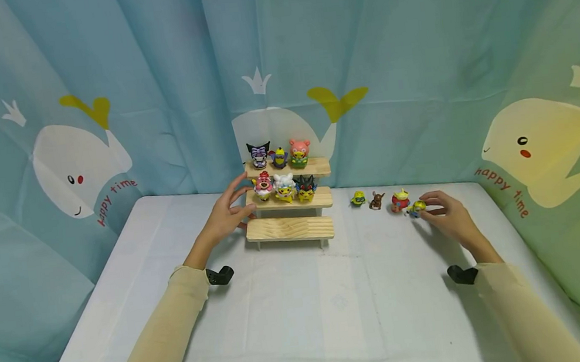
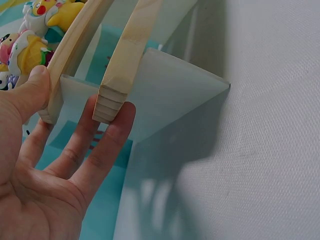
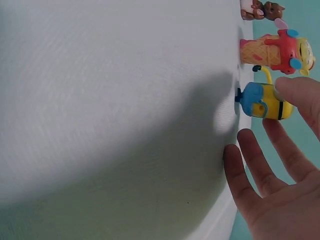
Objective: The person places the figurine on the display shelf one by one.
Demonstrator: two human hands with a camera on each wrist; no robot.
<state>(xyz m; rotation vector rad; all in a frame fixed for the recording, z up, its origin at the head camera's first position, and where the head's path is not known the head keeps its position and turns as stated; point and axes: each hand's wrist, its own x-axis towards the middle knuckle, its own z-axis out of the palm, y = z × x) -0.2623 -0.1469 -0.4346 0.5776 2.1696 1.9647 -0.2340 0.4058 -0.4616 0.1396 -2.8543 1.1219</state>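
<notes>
A small yellow-and-blue Minion figurine (image 1: 416, 209) is pinched between the thumb and a finger of my right hand (image 1: 453, 221), at or just above the white table. In the right wrist view its blue feet end (image 3: 246, 98) faces the tabletop, and the other fingers spread beside it. My left hand (image 1: 223, 216) rests against the left end of a three-tier wooden display shelf (image 1: 289, 228). Seen from the left wrist, the thumb touches the middle board (image 2: 56, 95), and fairly straight fingers (image 2: 120, 122) reach the lower board's end (image 2: 111, 100).
Three figurines stand on the top tier (image 1: 323, 167), including a purple-and-black one (image 1: 259, 155); three more stand on the middle tier (image 1: 325, 198). Right of the shelf are a green-yellow figurine (image 1: 358, 198), a brown animal (image 1: 376, 200) and a red figurine (image 1: 400, 200). A whale-print curtain (image 1: 403, 45) hangs behind.
</notes>
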